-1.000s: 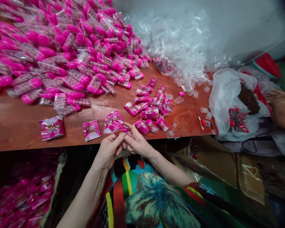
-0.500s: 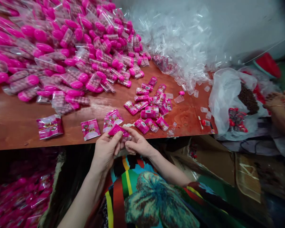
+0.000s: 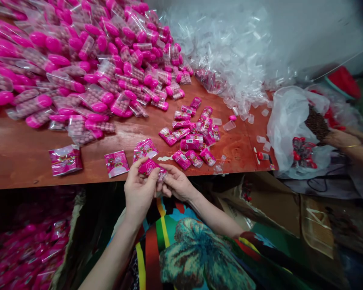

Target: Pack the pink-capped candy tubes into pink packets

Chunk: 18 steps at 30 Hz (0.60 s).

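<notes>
Pink, printed and glossy, the wrapper (image 3: 149, 167) sits between my two hands, just over the near edge of the reddish-brown table (image 3: 133, 133). My left hand (image 3: 140, 192) pinches it, thumb on top and fingers beneath, while my right hand (image 3: 179, 183) has its fingertips closed on the other end, where something clear and shiny shows. My fingers hide much of that end, so I can't tell exactly what is in it.

Just beyond the wrapper lies a patterned packet (image 3: 143, 148), partly covered by it. Off to the left I have a single flat packet (image 3: 116, 164) and, farther along, a thicker bundle (image 3: 65, 160). Near my right hand is a loose cluster of small pink-wrapped tubes (image 3: 191, 142), with a little pink cap (image 3: 232, 118) beyond them.

A big heap of pink-capped clear tubes (image 3: 103, 76) filled with pale pink balls spreads over the far left, and beside it rises a mound of clear plastic cups (image 3: 236, 60). At the table's right end, a white plastic bag (image 3: 280, 117) holds dark brown bits and some red-and-clear pieces (image 3: 303, 153); another person's hand (image 3: 340, 139) reaches to the brown bits. Below the table on the left, more pink packs (image 3: 30, 251) lie piled.
</notes>
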Each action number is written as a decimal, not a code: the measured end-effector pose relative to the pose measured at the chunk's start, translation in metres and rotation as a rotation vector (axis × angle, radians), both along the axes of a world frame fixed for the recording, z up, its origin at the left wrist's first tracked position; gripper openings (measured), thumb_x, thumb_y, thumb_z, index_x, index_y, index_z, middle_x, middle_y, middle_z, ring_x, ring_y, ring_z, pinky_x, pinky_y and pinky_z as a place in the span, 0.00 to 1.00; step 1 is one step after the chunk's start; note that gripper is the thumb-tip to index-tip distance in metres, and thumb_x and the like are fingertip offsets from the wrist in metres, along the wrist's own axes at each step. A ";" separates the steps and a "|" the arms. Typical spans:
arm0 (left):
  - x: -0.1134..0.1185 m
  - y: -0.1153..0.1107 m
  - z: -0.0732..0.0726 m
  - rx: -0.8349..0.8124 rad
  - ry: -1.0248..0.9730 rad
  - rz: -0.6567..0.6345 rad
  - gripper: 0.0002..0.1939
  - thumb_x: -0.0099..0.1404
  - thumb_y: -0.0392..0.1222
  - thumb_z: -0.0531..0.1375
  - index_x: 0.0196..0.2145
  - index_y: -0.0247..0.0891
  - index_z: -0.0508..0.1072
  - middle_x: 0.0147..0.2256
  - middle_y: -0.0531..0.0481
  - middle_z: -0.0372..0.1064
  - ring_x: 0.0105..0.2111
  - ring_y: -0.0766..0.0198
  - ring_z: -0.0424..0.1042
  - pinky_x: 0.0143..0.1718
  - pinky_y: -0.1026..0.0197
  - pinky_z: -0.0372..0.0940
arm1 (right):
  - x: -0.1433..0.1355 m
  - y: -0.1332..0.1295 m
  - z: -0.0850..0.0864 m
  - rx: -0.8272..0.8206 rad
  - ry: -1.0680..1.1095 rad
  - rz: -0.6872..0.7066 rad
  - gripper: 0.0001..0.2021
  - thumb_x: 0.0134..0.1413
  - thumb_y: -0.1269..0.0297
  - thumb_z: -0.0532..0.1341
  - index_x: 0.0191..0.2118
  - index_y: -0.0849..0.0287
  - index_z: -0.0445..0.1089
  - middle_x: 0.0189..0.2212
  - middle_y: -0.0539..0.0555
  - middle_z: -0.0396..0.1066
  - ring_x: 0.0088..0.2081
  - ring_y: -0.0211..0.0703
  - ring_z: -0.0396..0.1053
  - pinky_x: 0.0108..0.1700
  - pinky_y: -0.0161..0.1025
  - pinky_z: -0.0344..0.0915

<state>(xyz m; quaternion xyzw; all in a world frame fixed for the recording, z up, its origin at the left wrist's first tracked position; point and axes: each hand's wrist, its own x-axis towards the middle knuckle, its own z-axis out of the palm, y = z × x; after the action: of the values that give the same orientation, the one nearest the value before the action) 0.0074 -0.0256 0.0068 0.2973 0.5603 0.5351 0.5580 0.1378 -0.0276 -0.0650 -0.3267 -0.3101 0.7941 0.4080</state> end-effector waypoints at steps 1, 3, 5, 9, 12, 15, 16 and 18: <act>0.001 0.000 -0.002 0.008 0.010 -0.002 0.25 0.60 0.42 0.68 0.53 0.36 0.68 0.15 0.64 0.64 0.10 0.73 0.58 0.11 0.72 0.54 | -0.001 -0.001 -0.001 -0.005 -0.003 -0.019 0.29 0.56 0.50 0.67 0.58 0.55 0.60 0.25 0.46 0.74 0.17 0.31 0.65 0.19 0.28 0.58; 0.002 0.000 -0.006 0.021 0.023 -0.006 0.25 0.61 0.42 0.67 0.53 0.36 0.67 0.14 0.65 0.63 0.10 0.72 0.58 0.11 0.71 0.54 | -0.003 -0.001 -0.003 -0.009 -0.001 -0.046 0.26 0.57 0.51 0.67 0.56 0.56 0.61 0.24 0.45 0.73 0.16 0.32 0.64 0.19 0.29 0.57; 0.001 0.001 -0.010 0.026 0.023 -0.011 0.25 0.62 0.42 0.66 0.54 0.37 0.66 0.14 0.65 0.62 0.09 0.71 0.58 0.10 0.71 0.55 | -0.005 0.000 -0.003 -0.016 0.008 -0.061 0.25 0.57 0.52 0.67 0.55 0.55 0.60 0.24 0.45 0.73 0.17 0.32 0.64 0.19 0.29 0.57; -0.001 0.004 -0.015 0.001 0.050 -0.028 0.26 0.61 0.44 0.66 0.55 0.37 0.67 0.15 0.64 0.63 0.09 0.71 0.58 0.10 0.70 0.54 | -0.006 0.000 0.002 -0.057 0.036 -0.044 0.27 0.55 0.52 0.67 0.56 0.54 0.59 0.30 0.46 0.72 0.20 0.34 0.68 0.21 0.32 0.62; 0.000 0.002 -0.016 -0.027 0.078 -0.074 0.30 0.62 0.48 0.66 0.59 0.37 0.66 0.15 0.63 0.62 0.10 0.70 0.59 0.11 0.69 0.55 | -0.006 0.002 0.009 -0.036 -0.005 -0.024 0.24 0.55 0.55 0.66 0.53 0.55 0.60 0.28 0.45 0.71 0.21 0.34 0.68 0.23 0.33 0.63; 0.000 -0.001 -0.016 -0.018 0.058 -0.108 0.36 0.66 0.54 0.62 0.66 0.39 0.58 0.14 0.63 0.61 0.11 0.68 0.59 0.13 0.68 0.55 | 0.001 0.014 0.026 0.026 -0.127 -0.073 0.20 0.54 0.59 0.67 0.49 0.55 0.61 0.22 0.41 0.67 0.18 0.32 0.64 0.22 0.30 0.60; -0.001 -0.002 -0.015 -0.008 0.056 -0.097 0.35 0.67 0.55 0.60 0.67 0.40 0.57 0.17 0.61 0.65 0.12 0.69 0.60 0.13 0.67 0.56 | 0.006 0.021 0.035 0.030 -0.147 -0.120 0.20 0.54 0.59 0.68 0.49 0.55 0.60 0.21 0.41 0.68 0.17 0.32 0.62 0.22 0.30 0.59; -0.006 -0.001 -0.016 0.002 0.081 -0.054 0.30 0.68 0.55 0.58 0.63 0.40 0.62 0.25 0.55 0.73 0.12 0.71 0.60 0.14 0.67 0.56 | 0.017 0.038 0.054 0.019 -0.129 -0.257 0.19 0.57 0.55 0.65 0.48 0.53 0.60 0.25 0.43 0.72 0.16 0.31 0.58 0.20 0.30 0.57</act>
<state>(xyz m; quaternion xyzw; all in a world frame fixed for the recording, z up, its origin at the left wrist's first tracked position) 0.0018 -0.0269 -0.0090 0.3345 0.5737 0.5078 0.5488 0.1547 0.0108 -0.0113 -0.4105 -0.2987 0.7096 0.4886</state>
